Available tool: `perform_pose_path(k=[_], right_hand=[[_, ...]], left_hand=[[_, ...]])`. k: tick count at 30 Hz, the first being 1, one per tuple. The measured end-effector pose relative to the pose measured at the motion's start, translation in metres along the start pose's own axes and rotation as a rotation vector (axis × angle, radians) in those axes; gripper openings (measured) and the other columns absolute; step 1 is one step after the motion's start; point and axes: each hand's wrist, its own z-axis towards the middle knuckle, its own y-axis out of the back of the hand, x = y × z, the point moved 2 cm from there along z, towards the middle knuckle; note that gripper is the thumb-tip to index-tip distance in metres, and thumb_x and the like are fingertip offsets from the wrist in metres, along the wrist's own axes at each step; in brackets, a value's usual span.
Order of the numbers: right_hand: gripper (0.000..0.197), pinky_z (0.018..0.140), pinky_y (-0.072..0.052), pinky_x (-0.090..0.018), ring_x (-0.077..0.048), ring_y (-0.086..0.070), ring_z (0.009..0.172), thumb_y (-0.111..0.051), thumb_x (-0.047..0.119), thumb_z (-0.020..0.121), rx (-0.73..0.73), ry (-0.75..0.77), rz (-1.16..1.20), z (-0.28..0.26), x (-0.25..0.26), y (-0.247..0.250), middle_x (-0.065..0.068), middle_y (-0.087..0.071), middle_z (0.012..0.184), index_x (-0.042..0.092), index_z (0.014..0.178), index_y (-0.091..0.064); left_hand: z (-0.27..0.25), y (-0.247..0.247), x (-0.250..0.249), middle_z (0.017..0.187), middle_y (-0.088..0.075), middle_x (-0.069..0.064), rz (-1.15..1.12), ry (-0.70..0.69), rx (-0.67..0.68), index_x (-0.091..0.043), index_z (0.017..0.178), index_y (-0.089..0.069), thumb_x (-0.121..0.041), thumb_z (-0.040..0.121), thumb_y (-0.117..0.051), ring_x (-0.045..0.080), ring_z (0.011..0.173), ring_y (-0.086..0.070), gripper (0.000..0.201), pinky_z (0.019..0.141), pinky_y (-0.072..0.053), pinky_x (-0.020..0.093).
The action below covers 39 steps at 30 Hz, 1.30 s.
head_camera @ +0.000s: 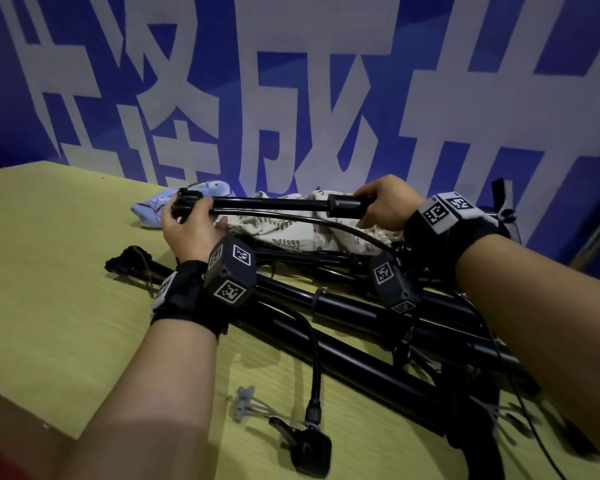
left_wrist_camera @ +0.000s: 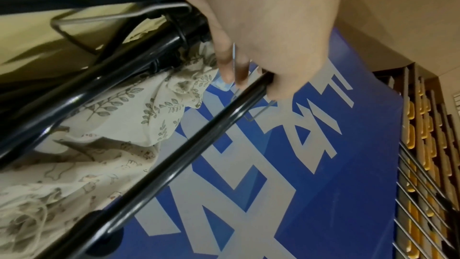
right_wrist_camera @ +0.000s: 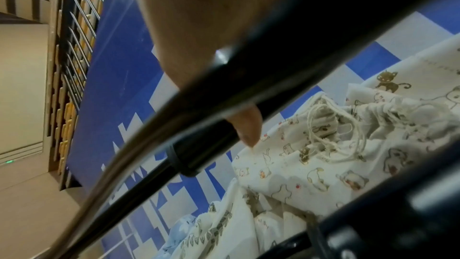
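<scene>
Head view: both forearms reach forward over the yellow desk [head_camera: 49, 289], wrists strapped with black marker-tagged cameras. The left hand [head_camera: 187, 225] is palm-down, fingers curled round the left end of a black telescopic pole [head_camera: 271, 203], right at its end fitting. The right hand [head_camera: 385, 206] is wrapped round the thicker sleeve at the pole's right end, wrist bent inward. The pole is held roughly level, off the desk, above the printed cloth bags [head_camera: 291, 233] and in front of the blue banner [head_camera: 291, 98]. A thin black cable [head_camera: 291, 218] arcs just under the pole. A pile of black stand tubes [head_camera: 361, 306] lies on the desk beneath both wrists. A gooseneck clamp [head_camera: 309, 448] lies near the front edge.

Left wrist view: the left hand [left_wrist_camera: 261, 36] closes on the pole [left_wrist_camera: 174, 161]. Its fingers [left_wrist_camera: 225, 66] are curled down on one side and the thumb on the other. The pole runs away diagonally, with the leaf-print cloth [left_wrist_camera: 124, 105] below it and the banner [left_wrist_camera: 273, 164] behind.

Right wrist view: close and blurred. The right hand [right_wrist_camera: 199, 17] is clamped over the pole's [right_wrist_camera: 204, 145] thick sleeve, one fingertip [right_wrist_camera: 248, 125] poking out beneath it. A cat-print drawstring bag [right_wrist_camera: 348, 145] lies behind, apart from the hand.
</scene>
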Motion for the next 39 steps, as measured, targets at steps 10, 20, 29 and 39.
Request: perform_pose_path(k=[10,20,29,39], right_hand=[[0.026,0.079,-0.052,-0.033,-0.020,-0.060,0.085,-0.069,0.019,0.083,0.056,0.091,-0.013,-0.004,0.027,-0.002,-0.004,-0.069,0.093,0.018,0.109,-0.072],[0.025,0.061,-0.044,-0.022,-0.010,-0.056,0.072,-0.069,0.025,0.085,0.077,0.121,0.013,-0.002,0.058,-0.011,0.002,-0.063,0.080,0.015,0.108,-0.070],[0.022,0.055,-0.040,-0.021,-0.009,-0.056,0.066,-0.067,0.031,0.086,0.043,0.175,0.005,-0.003,0.078,-0.037,0.003,-0.064,0.078,0.018,0.103,-0.071],[0.044,0.076,-0.040,-0.023,-0.010,-0.054,0.090,-0.066,0.034,0.086,0.229,0.162,-0.093,-0.030,0.053,-0.033,0.008,-0.055,0.102,0.026,0.127,-0.052]], left_hand=[[-0.017,-0.014,0.011,0.075,-0.072,0.002,0.019,0.148,0.292,-0.019,0.136,-0.048,0.002,0.087,-0.063,0.021,0.068,-0.065,0.056,0.072,-0.056,0.034],[-0.036,-0.027,0.024,0.098,-0.071,0.008,0.022,0.311,0.417,-0.029,0.120,-0.058,-0.010,0.091,-0.062,0.026,0.085,-0.072,0.035,0.081,-0.057,0.041],[-0.035,-0.029,0.025,0.115,-0.061,0.010,0.092,0.196,0.350,-0.026,0.115,-0.049,-0.004,0.084,-0.070,0.030,0.091,-0.068,0.044,0.067,-0.056,0.035],[-0.024,-0.017,0.020,0.107,-0.063,0.004,0.097,0.181,0.197,-0.023,0.120,-0.053,-0.002,0.082,-0.071,0.020,0.078,-0.071,0.047,0.074,-0.059,0.041]])
